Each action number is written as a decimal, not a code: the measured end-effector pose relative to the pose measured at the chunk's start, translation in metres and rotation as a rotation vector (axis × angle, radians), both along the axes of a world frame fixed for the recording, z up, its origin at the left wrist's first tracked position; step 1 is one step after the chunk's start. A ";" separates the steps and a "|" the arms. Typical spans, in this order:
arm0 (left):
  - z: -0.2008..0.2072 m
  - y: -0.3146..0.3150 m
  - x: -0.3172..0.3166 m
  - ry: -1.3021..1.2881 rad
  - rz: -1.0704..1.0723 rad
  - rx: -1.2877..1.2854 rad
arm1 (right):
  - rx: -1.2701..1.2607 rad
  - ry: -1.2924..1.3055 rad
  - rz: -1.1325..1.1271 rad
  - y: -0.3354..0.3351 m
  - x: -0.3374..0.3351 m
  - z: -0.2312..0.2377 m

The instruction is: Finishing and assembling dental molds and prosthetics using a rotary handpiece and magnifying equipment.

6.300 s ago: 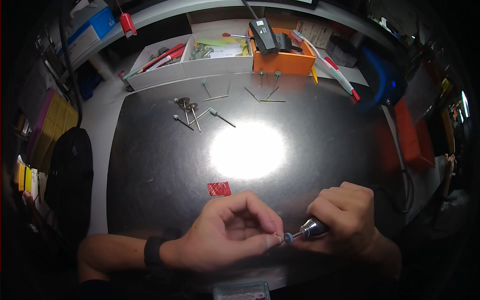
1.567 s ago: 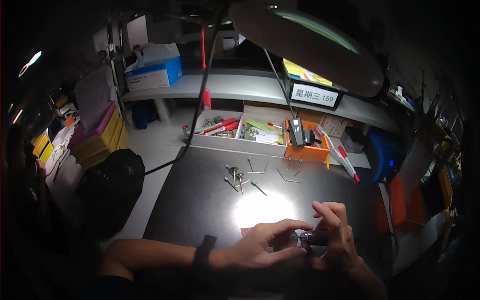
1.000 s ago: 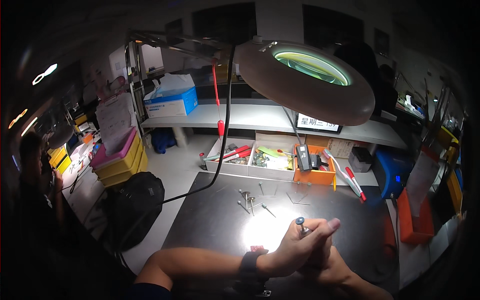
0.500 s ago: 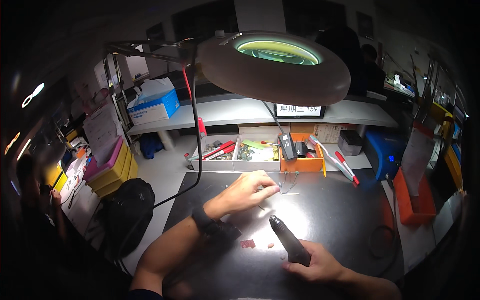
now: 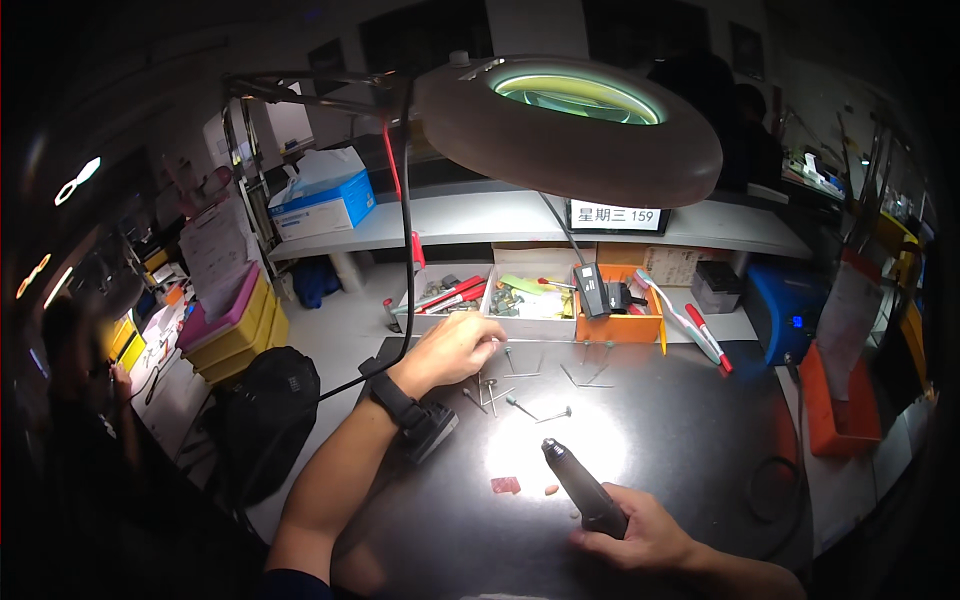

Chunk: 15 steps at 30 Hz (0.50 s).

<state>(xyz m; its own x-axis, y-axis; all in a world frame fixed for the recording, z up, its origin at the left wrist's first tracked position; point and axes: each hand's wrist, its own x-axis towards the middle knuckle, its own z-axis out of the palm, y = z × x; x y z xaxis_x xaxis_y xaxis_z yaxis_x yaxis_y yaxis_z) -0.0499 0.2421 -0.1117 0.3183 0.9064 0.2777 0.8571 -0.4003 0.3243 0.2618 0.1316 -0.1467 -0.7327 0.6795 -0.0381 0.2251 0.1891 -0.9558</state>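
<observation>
My right hand (image 5: 640,530) is wrapped round a black rotary tool handpiece (image 5: 583,490), its metal nose tilted up and away from me; no bit shows in the tip. Several thin-shanked rotary bits (image 5: 553,414) lie scattered on the dark mat ahead of it. Above the left part of these bits, my left hand (image 5: 455,350) hovers with its fingers curled together; whatever they pinch, if anything, is hidden. On the mat beside the handpiece are a small reddish piece (image 5: 506,485) and a small orange-brown stone (image 5: 551,490).
A ring magnifier lamp (image 5: 570,130) hangs over the dark mat (image 5: 690,440). Behind the mat stand a white box (image 5: 530,325) of small parts and an orange box (image 5: 620,328). A red-capped marker (image 5: 709,337) and a blue control unit (image 5: 780,315) sit at right, a black bag (image 5: 265,430) at left.
My left hand has moved left and away from me, uncovering the bits on the mat. The handpiece stays in my right hand, nearly still. The whole view has shifted slightly.
</observation>
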 end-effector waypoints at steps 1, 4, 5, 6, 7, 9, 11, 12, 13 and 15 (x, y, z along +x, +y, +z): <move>-0.002 0.000 0.004 -0.005 -0.003 -0.004 | 0.001 0.050 -0.005 -0.001 -0.002 -0.002; -0.006 0.006 0.012 0.021 0.014 -0.004 | -0.018 0.069 0.014 -0.002 -0.004 0.004; -0.008 0.009 0.012 0.056 0.044 0.000 | -0.040 0.043 0.047 -0.001 -0.004 0.006; -0.011 0.012 0.013 0.062 0.053 0.007 | -0.043 0.041 0.047 -0.001 -0.003 0.005; -0.013 0.015 0.013 0.064 0.052 0.007 | -0.027 0.050 0.035 -0.002 -0.003 0.005; -0.016 0.020 0.013 0.054 0.049 -0.018 | -0.009 0.063 0.022 -0.003 -0.002 0.004; -0.018 0.021 0.013 -0.004 0.038 -0.032 | 0.046 0.024 0.035 -0.001 -0.001 -0.001; -0.019 0.021 0.012 -0.068 0.025 -0.046 | 0.047 0.029 0.036 0.000 -0.001 0.000; -0.020 0.020 0.011 -0.064 0.027 -0.045 | 0.036 0.022 0.042 -0.001 -0.001 0.001; -0.022 0.018 0.010 -0.138 0.021 0.030 | 0.024 0.012 0.047 -0.001 -0.001 0.002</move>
